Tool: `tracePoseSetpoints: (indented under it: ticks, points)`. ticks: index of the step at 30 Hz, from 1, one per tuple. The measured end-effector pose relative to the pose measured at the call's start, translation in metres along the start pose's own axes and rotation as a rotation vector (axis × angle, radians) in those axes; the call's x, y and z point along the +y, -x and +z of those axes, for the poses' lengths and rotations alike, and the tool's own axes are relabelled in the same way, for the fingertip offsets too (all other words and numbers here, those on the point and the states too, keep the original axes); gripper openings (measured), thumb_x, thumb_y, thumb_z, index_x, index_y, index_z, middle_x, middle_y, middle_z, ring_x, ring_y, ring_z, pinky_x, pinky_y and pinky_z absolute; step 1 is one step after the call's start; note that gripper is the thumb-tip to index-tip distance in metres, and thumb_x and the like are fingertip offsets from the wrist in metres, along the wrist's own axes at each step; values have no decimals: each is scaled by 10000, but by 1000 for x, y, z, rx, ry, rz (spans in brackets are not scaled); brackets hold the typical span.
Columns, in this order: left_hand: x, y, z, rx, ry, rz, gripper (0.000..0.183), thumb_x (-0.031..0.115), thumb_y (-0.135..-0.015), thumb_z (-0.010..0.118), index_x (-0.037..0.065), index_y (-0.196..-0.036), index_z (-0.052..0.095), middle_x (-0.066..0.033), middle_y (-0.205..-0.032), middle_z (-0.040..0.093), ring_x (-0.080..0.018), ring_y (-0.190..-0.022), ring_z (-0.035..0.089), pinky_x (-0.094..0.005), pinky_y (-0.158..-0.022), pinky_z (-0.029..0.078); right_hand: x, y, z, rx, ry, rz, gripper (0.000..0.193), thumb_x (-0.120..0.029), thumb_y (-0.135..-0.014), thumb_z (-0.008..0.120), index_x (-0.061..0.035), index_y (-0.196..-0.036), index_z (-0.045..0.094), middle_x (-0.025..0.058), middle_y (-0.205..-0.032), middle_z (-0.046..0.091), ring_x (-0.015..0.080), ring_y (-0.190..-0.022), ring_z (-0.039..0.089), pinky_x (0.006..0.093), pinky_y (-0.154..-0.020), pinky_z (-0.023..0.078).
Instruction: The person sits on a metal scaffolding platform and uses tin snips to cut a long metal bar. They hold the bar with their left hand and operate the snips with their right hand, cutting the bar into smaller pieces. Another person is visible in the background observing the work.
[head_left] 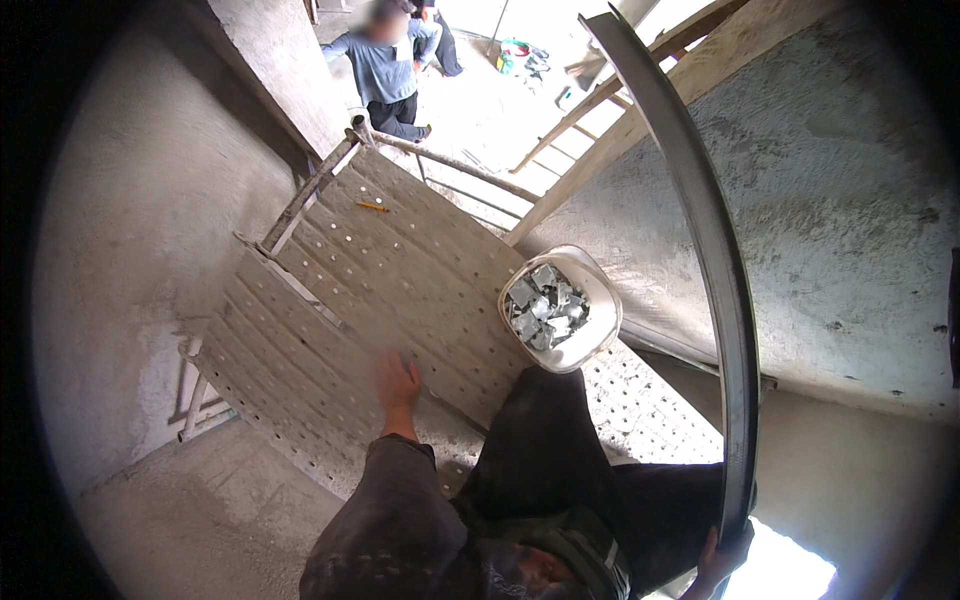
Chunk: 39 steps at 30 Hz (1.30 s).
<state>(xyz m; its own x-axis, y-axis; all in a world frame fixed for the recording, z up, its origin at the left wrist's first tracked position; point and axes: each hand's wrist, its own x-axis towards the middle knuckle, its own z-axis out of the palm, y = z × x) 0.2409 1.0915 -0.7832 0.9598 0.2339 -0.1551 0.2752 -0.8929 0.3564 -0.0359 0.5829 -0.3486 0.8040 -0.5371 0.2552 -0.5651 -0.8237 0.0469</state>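
A long grey metal channel (715,230) with raised edges rises along my right side, from the lower right up to the top. Near its lower end my right hand (728,555) is closed around it. My left hand (400,388) reaches out over the perforated metal platform (420,270). Its fingers are blurred, and whether it touches the platform or holds anything is unclear. Ahead of my knee stands a whitish plastic bucket (595,335) with small shiny metal brackets (545,308) inside.
A yellow pencil-like stick (374,206) lies toward the platform's far end, beside a pipe railing (310,195). Plastered walls (150,250) flank both sides. Wooden beams and a ladder (565,140) stand at the upper right. On the floor below, a person (385,75) in grey is present.
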Motion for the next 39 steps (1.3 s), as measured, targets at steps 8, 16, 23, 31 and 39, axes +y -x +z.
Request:
tracePoseSetpoints:
  ticks: [8, 16, 23, 31, 39]
  points:
    - [28, 4, -20, -188, -36, -2, 543, 243, -912, 618, 7, -1382, 485, -194, -1421, 492, -382, -1355, 426, -525, -1172, 287, 49, 38, -20, 27, 102, 5, 749, -532, -859, 704, 40, -1303, 511, 263, -1057, 626, 485, -955, 629, 543, -855, 498]
    - [3, -19, -9, -31, -21, -94, 442, 269, -936, 594, 51, -1319, 555, -205, -1311, 569, -377, -1244, 522, -515, -1057, 394, 124, 159, -59, 124, 355, 85, 727, -511, -797, 782, 44, -1230, 598, 250, -1123, 652, 457, -1042, 638, 532, -907, 532]
    - [281, -13, -171, 272, 687, 806, 444, 151, -930, 633, -2, -1331, 518, -219, -1326, 558, -400, -1281, 500, -489, -1095, 377, 130, 285, -7, 208, 12, 636, 758, -406, -923, 690, -10, -1499, 397, 230, -1414, 533, 474, -1312, 488, 527, -1122, 423]
    - [608, 31, -387, 855, 765, 1488, 555, 208, -959, 616, 18, -1446, 427, -214, -1499, 445, -406, -1395, 413, -532, -1159, 304, 111, 254, -83, 564, -172, 622, 440, -242, -838, 718, -35, -1175, 525, 182, -842, 619, 380, -724, 630, 459, -653, 502]
    - [756, -47, -424, 1172, 169, 1556, 839, 454, -1001, 547, 96, -1628, 119, -90, -1705, 99, -271, -1569, 107, -539, -1262, 113, 123, 284, -173, 612, -114, 965, 412, -219, -879, 759, -80, -1221, 576, 141, -912, 685, 286, -812, 670, 423, -751, 533]
